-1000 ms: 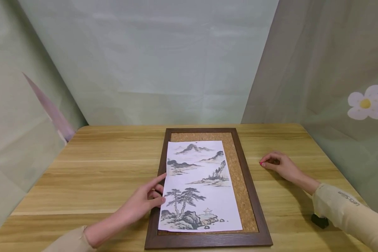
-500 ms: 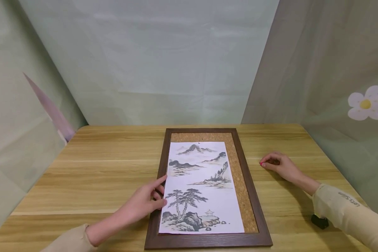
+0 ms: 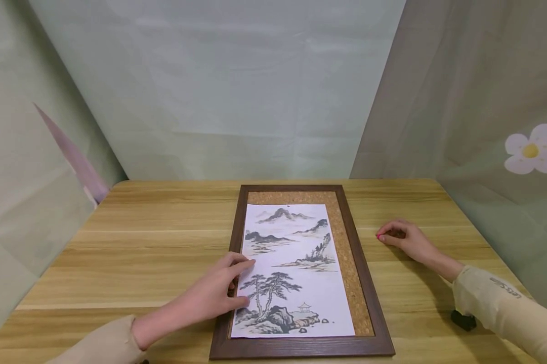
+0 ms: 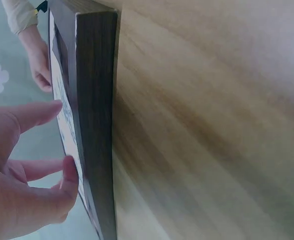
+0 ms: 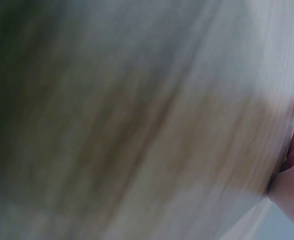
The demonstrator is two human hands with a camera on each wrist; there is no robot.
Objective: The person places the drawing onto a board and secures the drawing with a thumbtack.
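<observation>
Flat on the wooden table (image 3: 155, 242) lies a dark wooden frame (image 3: 363, 283) with a cork backing (image 3: 346, 253), and on the cork sits a sheet with an ink landscape print (image 3: 296, 268) of mountains, pines and a small pavilion, set toward the frame's left side so that a strip of cork shows along the right and the top. At the sheet's left edge, the left hand (image 3: 220, 290) reaches over the frame's left rail, its fingers stretched out fairly straight and its fingertips (image 3: 248, 263) pressing on the paper; the left wrist view shows the fingers apart, gripping nothing. Well to the right of the frame, the right hand (image 3: 403, 237) rests on the bare table, its fingers loosely curled and holding nothing. Near the right forearm, a small black object (image 3: 463, 319) sits on the table.
</observation>
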